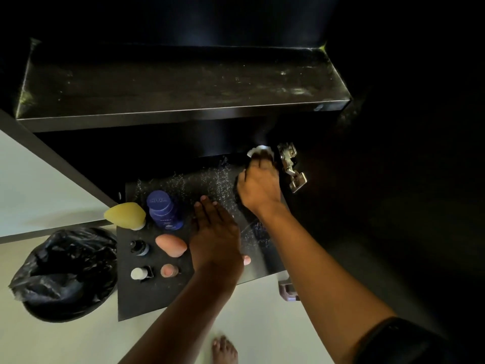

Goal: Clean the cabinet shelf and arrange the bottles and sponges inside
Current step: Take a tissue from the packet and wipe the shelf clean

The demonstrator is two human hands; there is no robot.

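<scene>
My right hand [258, 185] grips a white cloth [258, 151] and presses it on the lower black shelf [210, 179] at its back right, beside the hinge. The shelf shows whitish smears and dust. My left hand [214, 232] lies flat with straight fingers over the shelf's front middle. At the shelf's left stand a blue bottle [164, 210], a yellow sponge [125, 215], a pink sponge [171, 245], a small dark bottle [139, 247], a white-capped bottle [141, 273] and a pink-capped bottle [169, 270].
An upper black shelf [183, 85], dusty, juts out above. A metal door hinge [291, 166] sits at the right. A bin with a black bag [63, 271] stands on the pale floor at the left. My bare foot [224, 350] is below.
</scene>
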